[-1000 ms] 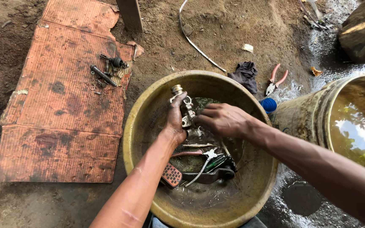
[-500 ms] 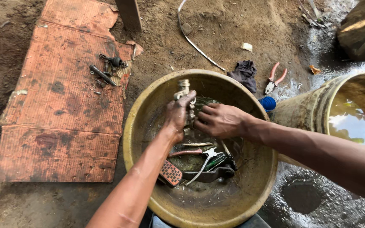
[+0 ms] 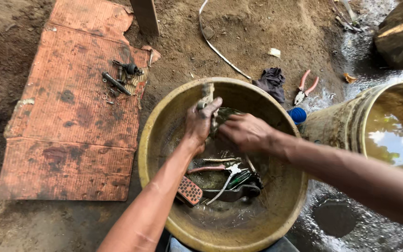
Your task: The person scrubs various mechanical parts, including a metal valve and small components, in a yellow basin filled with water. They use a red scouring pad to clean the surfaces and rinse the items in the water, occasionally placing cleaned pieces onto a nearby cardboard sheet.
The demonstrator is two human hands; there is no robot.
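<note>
Gripping a pale, grimy metal part [image 3: 206, 95] over the far side of a round, yellowish plastic basin [image 3: 151, 140], the left hand [image 3: 200, 122] is wrapping its fingers tightly around it, the part's knobbly top sticking up above the thumb. The right hand [image 3: 244, 131] is pressing against the same part from the side, fingers curled close; what they are pinching is hidden. Down in the wet, muddy basin bottom, thin metal rods, a curved dark piece [image 3: 232, 192] and a small orange studded pad [image 3: 190, 190] are lying in a loose heap. A stained, ribbed cardboard sheet [image 3: 66, 121] is lying flat on the dirt, carrying dark bolts [image 3: 116, 83]. Red-handled pliers [image 3: 305, 87] and a crumpled dark rag [image 3: 272, 81] are resting beyond the basin.
</note>
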